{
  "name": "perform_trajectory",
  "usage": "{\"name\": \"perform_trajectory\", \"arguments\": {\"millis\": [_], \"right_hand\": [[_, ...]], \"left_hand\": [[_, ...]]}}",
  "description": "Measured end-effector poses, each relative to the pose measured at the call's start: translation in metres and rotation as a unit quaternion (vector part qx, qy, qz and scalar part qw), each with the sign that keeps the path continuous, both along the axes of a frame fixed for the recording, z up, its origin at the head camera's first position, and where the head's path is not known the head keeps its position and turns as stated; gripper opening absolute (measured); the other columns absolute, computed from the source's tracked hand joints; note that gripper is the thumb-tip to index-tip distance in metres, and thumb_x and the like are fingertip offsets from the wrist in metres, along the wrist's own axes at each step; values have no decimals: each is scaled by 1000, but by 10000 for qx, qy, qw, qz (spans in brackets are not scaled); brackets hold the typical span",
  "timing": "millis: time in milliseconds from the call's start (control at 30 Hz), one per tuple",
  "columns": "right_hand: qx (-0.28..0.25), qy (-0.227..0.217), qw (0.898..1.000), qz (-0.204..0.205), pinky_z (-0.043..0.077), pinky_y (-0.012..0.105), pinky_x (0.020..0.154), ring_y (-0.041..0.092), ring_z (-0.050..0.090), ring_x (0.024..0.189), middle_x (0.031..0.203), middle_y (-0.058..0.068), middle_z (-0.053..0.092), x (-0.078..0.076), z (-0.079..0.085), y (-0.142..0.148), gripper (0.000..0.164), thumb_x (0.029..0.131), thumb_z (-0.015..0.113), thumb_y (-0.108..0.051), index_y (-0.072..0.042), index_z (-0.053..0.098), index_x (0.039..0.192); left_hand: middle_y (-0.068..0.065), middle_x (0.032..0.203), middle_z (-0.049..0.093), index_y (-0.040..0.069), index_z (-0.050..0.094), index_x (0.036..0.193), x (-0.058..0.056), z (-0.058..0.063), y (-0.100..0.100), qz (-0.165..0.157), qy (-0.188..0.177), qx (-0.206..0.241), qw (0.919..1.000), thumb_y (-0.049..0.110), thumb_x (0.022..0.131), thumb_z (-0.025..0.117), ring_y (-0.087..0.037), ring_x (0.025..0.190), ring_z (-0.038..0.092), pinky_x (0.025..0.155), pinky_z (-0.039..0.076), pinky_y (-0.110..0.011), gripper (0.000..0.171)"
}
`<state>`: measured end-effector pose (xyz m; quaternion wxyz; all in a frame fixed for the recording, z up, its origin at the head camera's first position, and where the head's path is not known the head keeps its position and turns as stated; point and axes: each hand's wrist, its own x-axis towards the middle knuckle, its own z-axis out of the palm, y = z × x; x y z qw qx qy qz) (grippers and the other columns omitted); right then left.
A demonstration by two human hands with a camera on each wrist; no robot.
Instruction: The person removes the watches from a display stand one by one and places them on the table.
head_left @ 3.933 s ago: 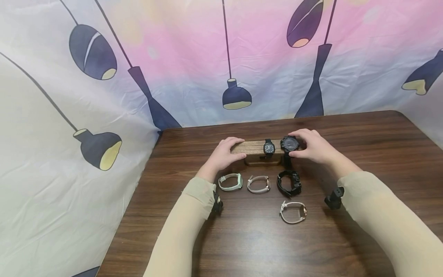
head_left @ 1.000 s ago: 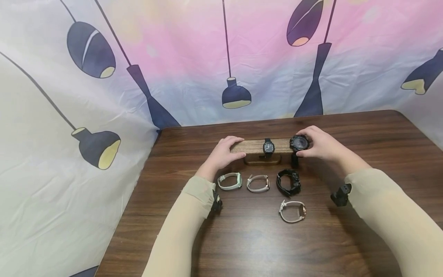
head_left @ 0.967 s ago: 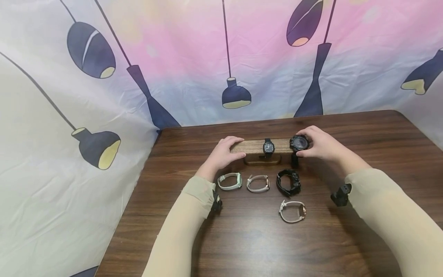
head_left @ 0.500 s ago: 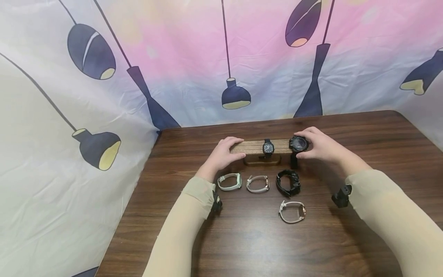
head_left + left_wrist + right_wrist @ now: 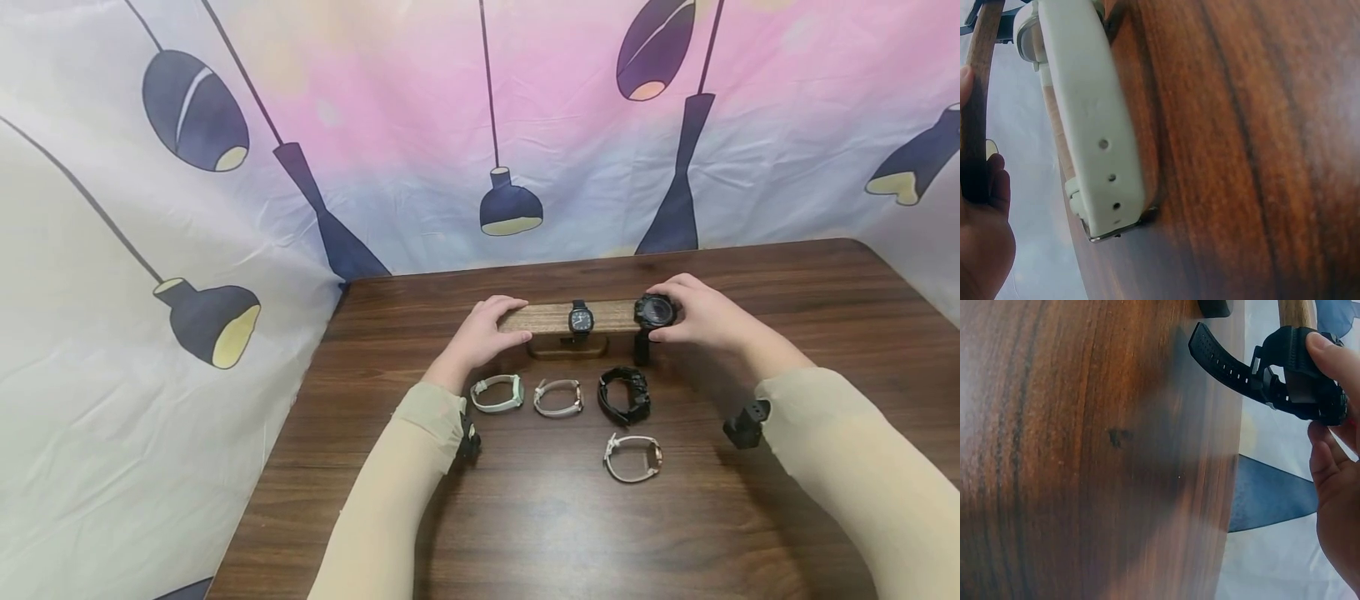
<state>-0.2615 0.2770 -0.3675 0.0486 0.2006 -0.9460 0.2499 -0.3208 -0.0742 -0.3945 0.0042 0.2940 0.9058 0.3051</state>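
Note:
My left hand (image 5: 483,333) grips the left end of a wooden watch stand's bar (image 5: 615,315), thumb in front and fingers behind. At the bar's right end my right hand (image 5: 693,317) pinches a chunky black watch (image 5: 657,311) between thumb and fingers. In the right wrist view this black watch (image 5: 1310,375) encircles the bar's end, its loose strap tail hanging toward the table. A small black square-faced watch (image 5: 581,321) sits round the middle of the bar.
In front of the stand lie a mint-green watch (image 5: 498,394), a pale-strapped watch (image 5: 558,398) and another black watch (image 5: 626,397). A white-strapped watch (image 5: 633,459) lies nearer me on the brown table (image 5: 525,533). A printed cloth (image 5: 420,150) hangs behind.
Over the last few seconds my right hand and the chunky black watch have moved right along the bar to its end. My left hand stays on the left end.

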Motion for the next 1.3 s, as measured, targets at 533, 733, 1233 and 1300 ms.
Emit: {"name": "perform_trajectory", "arguments": {"millis": [533, 733, 1233, 1300], "right_hand": [[-34, 313, 9994, -107, 41, 46, 80, 29, 51, 93, 113, 21, 49, 4, -5, 5, 60, 72, 79, -23, 4, 56, 120], [-111, 288, 9995, 25, 43, 41, 75, 25, 52, 84, 114, 22, 46, 5, -7, 4, 64, 75, 78, -21, 5, 52, 127], [-217, 135, 9997, -52, 35, 55, 94, 40, 42, 113, 122, 28, 43, 8, -9, -3, 72, 73, 81, -25, 10, 48, 126], [-201, 207, 9996, -80, 35, 55, 93, 40, 44, 112, 120, 27, 45, 8, -8, -3, 70, 73, 81, -26, 9, 49, 125]], "left_hand": [[-2, 135, 47, 15, 52, 135, 1, 1, 0, -10, 51, 45, 10000, 38, 85, 69, -23, 123, 39, 100, 34, -40, 58], [0, 135, 47, 20, 53, 134, 1, 1, -1, 29, 44, -13, 10000, 40, 85, 68, -21, 123, 40, 101, 34, -39, 55], [0, 136, 46, 17, 52, 135, 3, 1, -1, 16, 4, 10, 10000, 40, 85, 68, -22, 124, 38, 102, 33, -40, 57], [0, 136, 47, 16, 52, 135, 3, 1, -1, 8, 10, 26, 10000, 39, 85, 68, -22, 124, 38, 102, 33, -41, 57]]}}
